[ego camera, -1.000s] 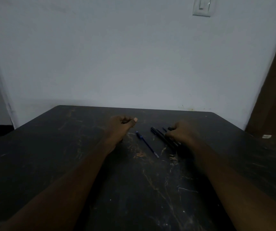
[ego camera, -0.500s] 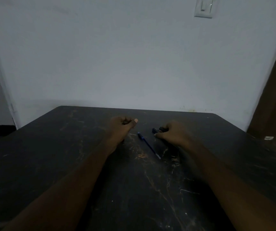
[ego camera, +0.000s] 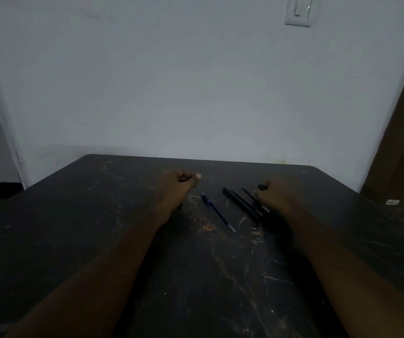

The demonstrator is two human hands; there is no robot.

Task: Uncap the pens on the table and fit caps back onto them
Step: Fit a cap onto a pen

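The blue pen and two black pens lie on the tabletop; dim light hides which are capped. The left hand is clenched, seemingly empty. The right hand pinches a small black piece, likely a cap, so capping seems unfinished.

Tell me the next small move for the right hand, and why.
Probably lift the small black piece, likely a cap, pinched at the right hand's fingertips and carry it toward a black pen. The black pens lie just to that hand's left on the table, the blue pen lies apart, and the left hand rests fisted, its contents hidden.
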